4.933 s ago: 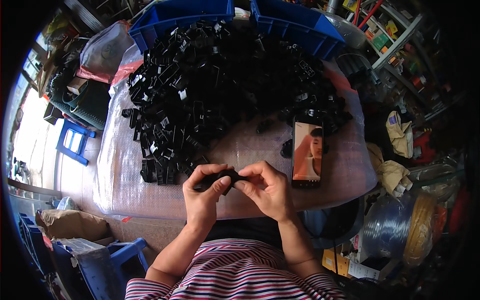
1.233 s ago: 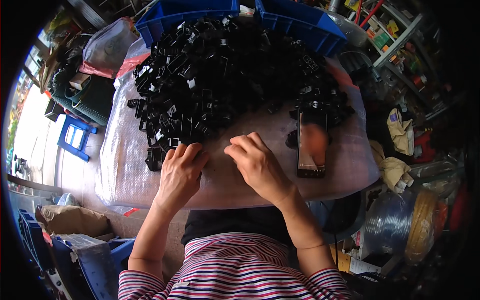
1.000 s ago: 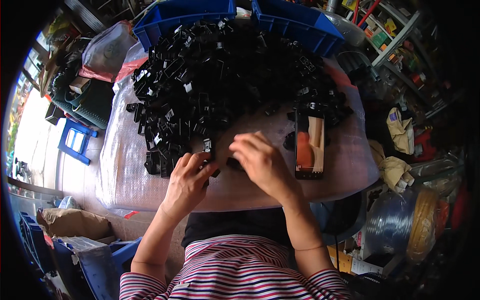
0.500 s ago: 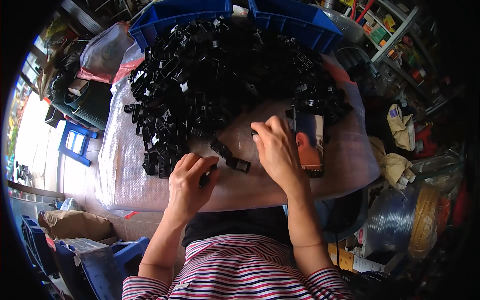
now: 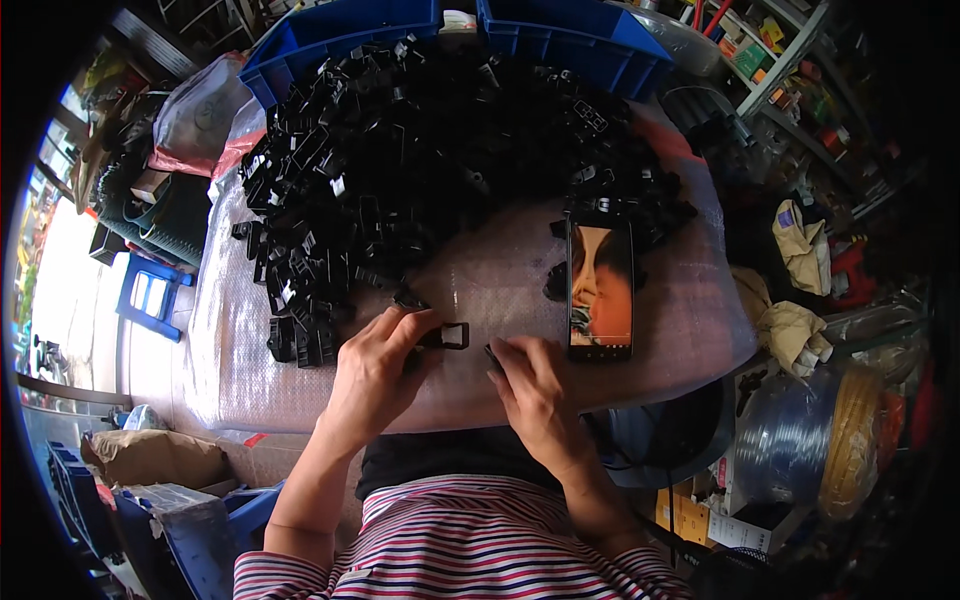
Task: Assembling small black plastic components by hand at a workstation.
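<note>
My left hand [image 5: 375, 368] is closed at the front of the table, its fingertips on a black plastic part [image 5: 456, 336] with a square window at its right end. The fingers hide the rest of that part and whatever else lies under the palm. To the right, my right hand [image 5: 540, 395] pinches a small black plastic piece [image 5: 491, 354], mostly covered by thumb and fingers. A gap separates the two hands. Just beyond my left fingers lies another black part [image 5: 408, 299], beside a large heap of similar black plastic parts [image 5: 400, 150].
A phone [image 5: 601, 290] showing a picture lies right of my right hand. Two blue bins [image 5: 345, 38] stand behind the heap. Bubble wrap [image 5: 235, 370] covers the table. A blue stool [image 5: 152, 295] is at the left, a reel of clear tubing [image 5: 785, 450] at the right.
My right hand has come nearer to me from beside the phone, still pinching a small piece. My left hand has moved onto the windowed part, which has shifted left. The phone's picture differs.
</note>
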Demonstrator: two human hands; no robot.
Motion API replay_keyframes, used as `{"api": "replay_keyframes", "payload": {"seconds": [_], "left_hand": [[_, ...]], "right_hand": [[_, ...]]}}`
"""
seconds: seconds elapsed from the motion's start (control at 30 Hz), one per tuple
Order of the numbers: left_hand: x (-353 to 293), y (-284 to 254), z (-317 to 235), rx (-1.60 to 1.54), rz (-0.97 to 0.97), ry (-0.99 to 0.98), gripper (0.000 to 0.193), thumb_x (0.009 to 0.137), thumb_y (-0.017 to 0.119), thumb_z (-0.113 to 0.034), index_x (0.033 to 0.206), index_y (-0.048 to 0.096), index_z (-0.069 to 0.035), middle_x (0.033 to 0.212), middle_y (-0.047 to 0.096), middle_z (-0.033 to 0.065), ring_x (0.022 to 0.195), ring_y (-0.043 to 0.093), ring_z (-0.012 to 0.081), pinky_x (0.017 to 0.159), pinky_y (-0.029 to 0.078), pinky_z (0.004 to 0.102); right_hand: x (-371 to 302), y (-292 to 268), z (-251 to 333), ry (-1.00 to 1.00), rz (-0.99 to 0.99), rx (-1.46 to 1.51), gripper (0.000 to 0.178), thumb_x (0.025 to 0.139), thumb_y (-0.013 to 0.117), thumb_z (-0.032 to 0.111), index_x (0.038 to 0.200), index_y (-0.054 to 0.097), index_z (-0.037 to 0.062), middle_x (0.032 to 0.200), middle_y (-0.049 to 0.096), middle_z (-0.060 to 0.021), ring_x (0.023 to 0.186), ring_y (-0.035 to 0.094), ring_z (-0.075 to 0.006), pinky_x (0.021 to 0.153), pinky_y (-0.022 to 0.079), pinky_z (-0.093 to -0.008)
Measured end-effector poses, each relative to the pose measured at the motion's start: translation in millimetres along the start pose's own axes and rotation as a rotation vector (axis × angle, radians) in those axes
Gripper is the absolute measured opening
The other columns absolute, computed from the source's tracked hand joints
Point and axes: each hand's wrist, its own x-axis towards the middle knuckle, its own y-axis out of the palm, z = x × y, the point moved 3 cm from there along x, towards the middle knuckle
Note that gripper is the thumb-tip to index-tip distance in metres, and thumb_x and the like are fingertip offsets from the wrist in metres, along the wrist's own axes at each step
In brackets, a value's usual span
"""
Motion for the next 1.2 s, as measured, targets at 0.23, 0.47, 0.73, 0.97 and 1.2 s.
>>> {"api": "replay_keyframes", "payload": {"seconds": [0.23,0.47,0.73,0.97,1.2], "left_hand": [[-11,5,8,-0.762,0.053,-0.423,0.034,0.068,0.07,0.005,0.1,0.064,-0.003,0.094,0.059,0.0057,0.085,0.06,0.0162,0.076,0.046,0.0246],[-21,25,5,-1.037,0.103,-0.559,0.034,0.074,0.073,0.0,0.106,0.063,-0.005,0.098,0.062,0.0006,0.092,0.057,0.0101,0.086,0.043,0.0246],[-24,32,9,-1.289,-0.046,-0.523,0.04,0.079,0.072,-0.006,0.116,0.058,-0.001,0.095,0.063,0.0081,0.083,0.06,0.0155,0.074,0.048,0.0275],[-23,29,14,-1.306,-0.039,-0.52,0.04,0.079,0.071,-0.005,0.117,0.058,-0.001,0.097,0.063,0.0053,0.088,0.058,0.0135,0.077,0.047,0.0259],[-23,26,16,-1.292,0.029,-0.522,0.044,0.079,0.073,-0.009,0.12,0.058,-0.002,0.102,0.063,0.0052,0.092,0.058,0.0135,0.083,0.046,0.0253]], "right_hand": [[5,-24,0,0.11,-0.225,0.504,0.022,0.093,0.055,0.005,0.114,0.056,-0.0006,0.103,0.055,-0.0065,0.079,0.054,-0.0098,0.069,0.046,-0.0216],[20,-18,18,0.015,-0.112,0.498,0.03,0.088,0.064,0.007,0.117,0.058,0.0012,0.108,0.056,-0.0088,0.078,0.057,-0.0125,0.065,0.048,-0.022],[25,-20,10,0.087,-0.196,0.591,0.03,0.083,0.068,0.002,0.112,0.06,0.001,0.104,0.062,-0.0106,0.082,0.059,-0.0118,0.073,0.048,-0.0222],[30,-14,16,-0.01,-0.174,0.406,0.031,0.078,0.075,0.01,0.106,0.065,0.0015,0.09,0.062,-0.0084,0.07,0.057,-0.0146,0.064,0.047,-0.0238],[33,-6,17,-0.107,-0.183,0.33,0.032,0.078,0.074,0.02,0.104,0.065,0.0037,0.091,0.06,-0.0095,0.078,0.058,-0.0225,0.066,0.047,-0.0296]]}}
